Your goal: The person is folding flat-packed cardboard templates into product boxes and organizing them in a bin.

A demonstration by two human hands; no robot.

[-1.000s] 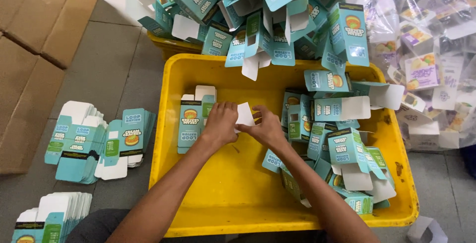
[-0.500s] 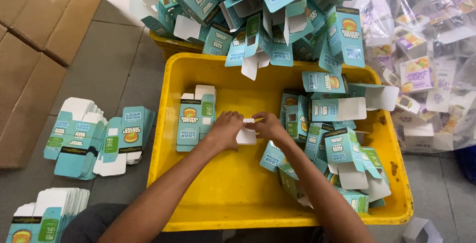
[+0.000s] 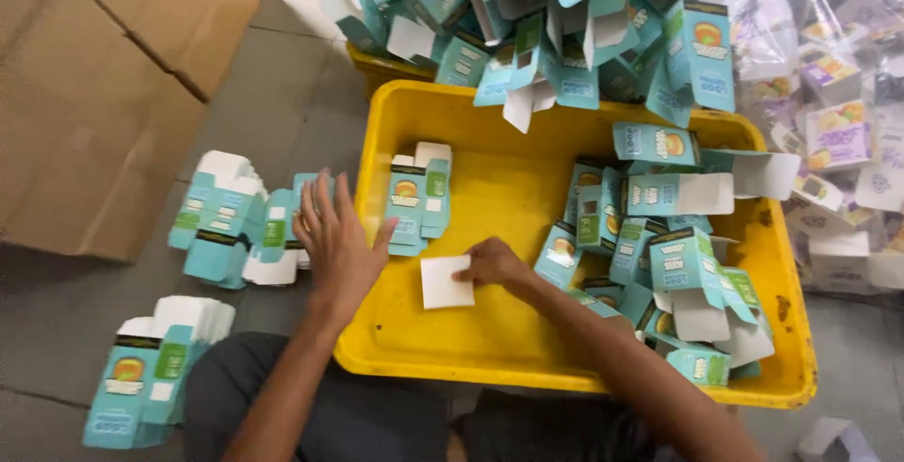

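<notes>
Fingers of my right hand (image 3: 492, 264) pinch the edge of a small white folded carton (image 3: 446, 282), which lies flat on the floor of the yellow tub (image 3: 490, 349), just left of my fingertips. My left hand (image 3: 337, 241) hovers open, fingers spread, over the tub's left rim; just beyond its fingertips lies a stack of flat teal cartons (image 3: 419, 194), and assembled teal boxes (image 3: 659, 255) crowd right of my right hand.
</notes>
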